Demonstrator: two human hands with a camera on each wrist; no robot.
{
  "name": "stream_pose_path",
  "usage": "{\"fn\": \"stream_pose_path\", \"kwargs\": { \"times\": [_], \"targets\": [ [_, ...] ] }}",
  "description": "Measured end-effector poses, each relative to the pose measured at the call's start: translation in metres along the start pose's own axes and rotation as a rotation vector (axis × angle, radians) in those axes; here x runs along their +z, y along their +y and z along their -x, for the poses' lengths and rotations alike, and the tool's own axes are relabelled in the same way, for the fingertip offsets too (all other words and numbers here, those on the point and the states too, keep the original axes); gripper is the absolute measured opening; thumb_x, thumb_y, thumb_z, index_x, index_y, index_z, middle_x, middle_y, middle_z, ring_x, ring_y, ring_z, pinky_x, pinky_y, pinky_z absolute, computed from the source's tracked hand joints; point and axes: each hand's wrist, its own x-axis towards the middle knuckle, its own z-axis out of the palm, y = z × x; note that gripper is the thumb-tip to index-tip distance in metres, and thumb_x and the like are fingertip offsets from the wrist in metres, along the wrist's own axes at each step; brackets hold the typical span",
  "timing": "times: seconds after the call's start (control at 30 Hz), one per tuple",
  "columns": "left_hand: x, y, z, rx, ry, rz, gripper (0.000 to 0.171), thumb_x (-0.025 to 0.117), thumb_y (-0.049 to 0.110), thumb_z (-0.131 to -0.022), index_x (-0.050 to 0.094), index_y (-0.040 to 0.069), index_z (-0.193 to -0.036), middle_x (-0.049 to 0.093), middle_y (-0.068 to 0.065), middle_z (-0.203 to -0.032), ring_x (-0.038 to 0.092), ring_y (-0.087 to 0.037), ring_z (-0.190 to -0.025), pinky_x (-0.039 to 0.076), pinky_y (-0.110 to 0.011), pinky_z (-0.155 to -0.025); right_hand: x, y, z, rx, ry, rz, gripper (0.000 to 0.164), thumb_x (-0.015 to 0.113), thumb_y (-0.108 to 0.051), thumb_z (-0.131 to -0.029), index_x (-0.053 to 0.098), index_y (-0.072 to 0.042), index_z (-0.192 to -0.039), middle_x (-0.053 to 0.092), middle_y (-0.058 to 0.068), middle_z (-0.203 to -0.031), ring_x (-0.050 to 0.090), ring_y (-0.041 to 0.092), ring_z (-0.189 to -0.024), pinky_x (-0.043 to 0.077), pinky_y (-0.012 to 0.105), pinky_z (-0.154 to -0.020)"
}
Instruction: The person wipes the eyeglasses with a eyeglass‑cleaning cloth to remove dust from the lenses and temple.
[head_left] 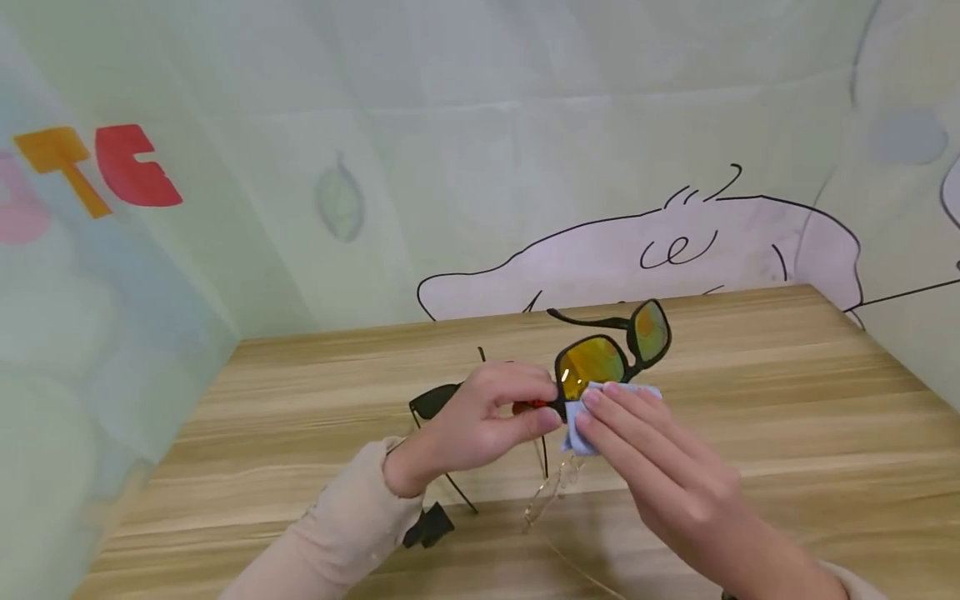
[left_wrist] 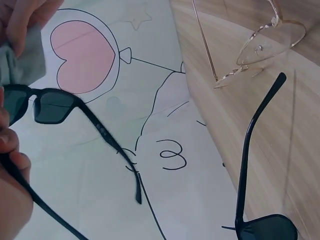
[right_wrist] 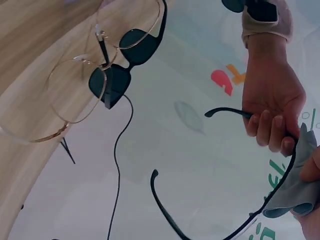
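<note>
Black-framed sunglasses (head_left: pixel 592 364) with yellow-orange mirrored lenses are held up above the table in the head view. My left hand (head_left: pixel 480 421) pinches them at the corner where one temple meets the frame. A light blue cleaning cloth (head_left: pixel 580 427) lies against the lower part of the nearer lens, and my right hand (head_left: pixel 671 467) pinches it there. In the right wrist view, the left hand (right_wrist: pixel 272 117) has its fingers curled round a temple, beside the folded cloth (right_wrist: pixel 299 185). The left wrist view has the sunglasses (left_wrist: pixel 56 107) at its left side, just below the cloth.
A second pair of dark sunglasses (head_left: pixel 433 402) stands on the wooden table (head_left: pixel 787 400), partly behind the left arm. Thin gold-rimmed eyeglasses (head_left: pixel 551 492) lie below the hands. A printed cloth wall (head_left: pixel 465 167) rises behind the table and along its sides.
</note>
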Motion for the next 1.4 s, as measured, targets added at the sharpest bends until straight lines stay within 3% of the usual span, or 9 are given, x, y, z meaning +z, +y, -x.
{"fn": "stream_pose_path", "kwargs": {
  "times": [0.17,0.3,0.4,0.53,0.63,0.83,1.1,1.3,1.4],
  "targets": [
    [0.000,0.003,0.002,0.035,-0.037,0.029,0.030,0.050,0.024,-0.097,0.062,0.002,-0.081,0.057,-0.005,-0.073,0.046,-0.009,-0.064,0.040,-0.021,-0.055,-0.009,0.004,0.002,0.115,0.024,-0.005,0.023,0.048,-0.005,-0.097,0.067,0.008,-0.096,0.067,0.021,-0.098,0.063,0.031,-0.095,0.043,0.031,-0.094],
    [0.003,0.007,0.000,0.079,-0.064,0.010,0.022,0.054,0.017,-0.096,0.062,0.003,-0.081,0.057,-0.005,-0.075,0.047,-0.007,-0.067,0.041,-0.020,-0.058,-0.013,0.005,-0.003,0.152,0.032,0.005,0.025,0.045,-0.003,-0.097,0.067,0.008,-0.097,0.067,0.021,-0.099,0.063,0.033,-0.093,0.042,0.030,-0.095],
    [0.008,0.011,0.000,0.123,-0.065,-0.019,0.008,0.061,0.002,-0.088,0.062,0.003,-0.081,0.058,-0.005,-0.075,0.049,-0.007,-0.069,0.043,-0.019,-0.061,-0.007,0.002,-0.008,0.106,0.072,0.001,0.022,0.047,0.001,-0.094,0.067,0.008,-0.098,0.067,0.021,-0.099,0.064,0.034,-0.089,0.046,0.034,-0.091],
    [0.012,0.013,0.004,0.175,-0.028,-0.052,0.008,0.065,-0.008,-0.080,0.063,-0.001,-0.082,0.060,-0.006,-0.075,0.052,-0.008,-0.068,0.045,-0.018,-0.062,0.005,-0.005,-0.008,-0.002,0.130,0.013,0.018,0.051,0.004,-0.092,0.068,0.007,-0.097,0.067,0.020,-0.097,0.066,0.032,-0.088,0.048,0.038,-0.087],
    [0.011,0.014,0.005,0.187,-0.002,-0.058,0.010,0.063,-0.011,-0.079,0.064,-0.001,-0.084,0.061,-0.006,-0.075,0.052,-0.009,-0.066,0.046,-0.018,-0.062,0.009,-0.009,-0.007,-0.067,0.138,0.017,0.018,0.052,0.003,-0.092,0.069,0.005,-0.099,0.068,0.018,-0.097,0.066,0.029,-0.090,0.047,0.038,-0.088],
    [0.008,0.015,0.009,0.177,-0.020,-0.048,0.012,0.059,-0.010,-0.082,0.064,0.001,-0.084,0.059,-0.005,-0.074,0.049,-0.007,-0.066,0.045,-0.018,-0.061,0.013,-0.008,0.000,-0.128,0.128,-0.007,0.017,0.054,0.003,-0.092,0.068,0.004,-0.100,0.068,0.018,-0.098,0.066,0.029,-0.091,0.045,0.040,-0.091],
    [0.004,0.022,0.011,0.183,-0.016,-0.106,0.006,0.064,-0.002,-0.083,0.062,0.002,-0.080,0.058,-0.004,-0.072,0.049,-0.007,-0.065,0.043,-0.017,-0.062,0.008,-0.002,-0.004,-0.041,0.123,0.050,0.019,0.053,0.006,-0.091,0.069,0.004,-0.100,0.068,0.017,-0.100,0.066,0.029,-0.089,0.047,0.043,-0.088],
    [0.001,0.026,0.012,0.170,0.004,-0.085,0.028,0.050,0.020,-0.097,0.059,0.003,-0.077,0.054,-0.004,-0.069,0.046,-0.007,-0.062,0.041,-0.016,-0.057,0.001,-0.001,-0.012,0.057,0.122,0.000,0.019,0.051,0.001,-0.093,0.069,0.004,-0.097,0.068,0.017,-0.096,0.066,0.030,-0.088,0.046,0.041,-0.090],
    [0.001,0.027,0.013,0.157,-0.008,-0.091,0.030,0.049,0.022,-0.098,0.059,0.004,-0.077,0.052,-0.002,-0.067,0.044,-0.005,-0.061,0.040,-0.016,-0.056,0.004,-0.001,-0.009,0.050,0.125,-0.032,0.019,0.051,0.001,-0.093,0.069,0.005,-0.096,0.068,0.018,-0.096,0.066,0.031,-0.088,0.046,0.042,-0.090]
  ]
}}
